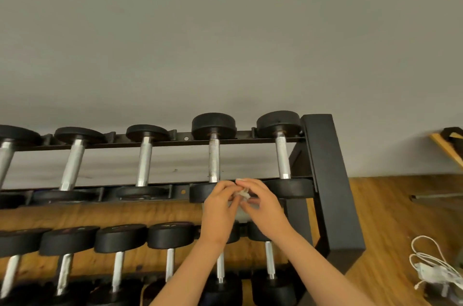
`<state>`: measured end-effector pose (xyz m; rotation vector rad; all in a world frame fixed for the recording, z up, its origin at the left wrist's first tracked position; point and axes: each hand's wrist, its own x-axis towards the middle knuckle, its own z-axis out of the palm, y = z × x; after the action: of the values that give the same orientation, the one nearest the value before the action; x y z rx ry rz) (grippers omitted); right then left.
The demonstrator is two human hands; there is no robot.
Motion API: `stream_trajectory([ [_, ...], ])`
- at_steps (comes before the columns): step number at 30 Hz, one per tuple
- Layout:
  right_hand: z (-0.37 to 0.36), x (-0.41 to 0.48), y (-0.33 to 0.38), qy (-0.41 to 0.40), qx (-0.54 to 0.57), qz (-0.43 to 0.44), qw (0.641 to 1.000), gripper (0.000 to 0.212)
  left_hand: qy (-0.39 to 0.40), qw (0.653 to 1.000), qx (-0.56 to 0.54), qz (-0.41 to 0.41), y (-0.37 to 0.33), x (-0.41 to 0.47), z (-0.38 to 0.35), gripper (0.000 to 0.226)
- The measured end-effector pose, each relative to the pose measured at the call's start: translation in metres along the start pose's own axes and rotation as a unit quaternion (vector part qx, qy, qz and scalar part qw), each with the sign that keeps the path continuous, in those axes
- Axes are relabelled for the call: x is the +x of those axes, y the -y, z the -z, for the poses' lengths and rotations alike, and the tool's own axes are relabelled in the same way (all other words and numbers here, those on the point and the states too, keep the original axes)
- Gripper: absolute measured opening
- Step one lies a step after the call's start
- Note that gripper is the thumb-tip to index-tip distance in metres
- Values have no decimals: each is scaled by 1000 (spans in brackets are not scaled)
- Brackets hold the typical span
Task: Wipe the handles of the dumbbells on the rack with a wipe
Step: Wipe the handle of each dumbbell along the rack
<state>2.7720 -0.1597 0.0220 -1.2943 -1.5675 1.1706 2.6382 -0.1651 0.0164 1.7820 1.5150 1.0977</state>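
My count: eleven dumbbells (214, 155), one rack (325, 155), one wipe (243, 193).
I see five dumbbells mid-frame and six along the bottom; one left hand (218, 201), one right hand (263, 205); one cable (431, 265) at lower right.

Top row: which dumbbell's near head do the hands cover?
Second dumbbell from the right: the left hand, pinching the wipe, overlaps its near head; no other top-row head sits behind that hand.

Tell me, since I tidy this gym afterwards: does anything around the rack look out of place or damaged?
A loose white charger cable lies tangled on the wood floor right of the rack. The dumbbells sit straight in their cradles; one upper-row handle shows brownish specks near its far end, perhaps rust.
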Motion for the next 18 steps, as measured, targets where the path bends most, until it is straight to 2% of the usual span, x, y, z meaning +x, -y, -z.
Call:
stream_trajectory([
  [4,51,-8,-4,-24,20,6,999,42,18,998,-63,9,-33,12,-31,18],
  [8,96,-10,-16,-60,24,-8,998,32,94,993,-78,-3,-54,27,-62,16],
  [10,114,-10,-22,-86,23,-26,996,29,125,989,-78,7,-60,32,-75,23],
  [15,134,1,-30,-126,-80,-45,988,25,142,989,35,10,-51,37,-89,48],
  [18,126,6,-32,-113,-182,-20,977,19,158,985,56,47,-43,38,-89,49],
])
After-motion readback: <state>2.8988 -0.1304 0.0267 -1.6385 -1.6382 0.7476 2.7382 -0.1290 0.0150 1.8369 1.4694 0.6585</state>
